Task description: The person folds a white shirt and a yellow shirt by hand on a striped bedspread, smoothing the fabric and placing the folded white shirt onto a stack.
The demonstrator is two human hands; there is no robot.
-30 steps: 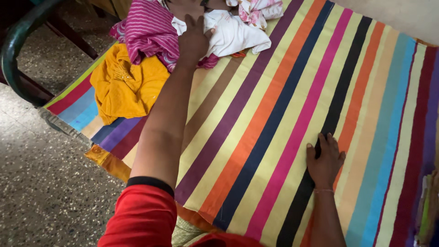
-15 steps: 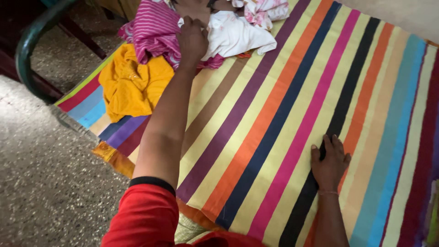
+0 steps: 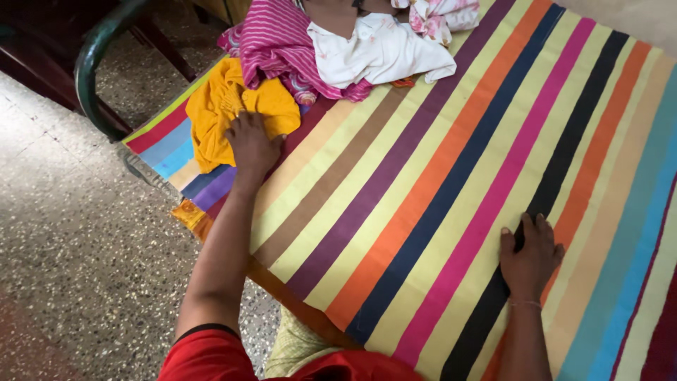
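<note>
A bed is covered by a sheet with many coloured stripes. At its far left corner lies a crumpled yellow garment; my left hand rests on its near edge, fingers spread over the cloth. Behind it lie a magenta striped cloth and a white garment. My right hand lies flat on the sheet near the front, palm down on a black stripe, holding nothing.
A pink-and-white floral cloth sits at the far edge. A dark green curved metal frame and dark wooden furniture stand left of the bed. Speckled stone floor lies to the left.
My left hand has moved back from the white and magenta clothes to the yellow garment. My right hand has stayed flat on the sheet.
</note>
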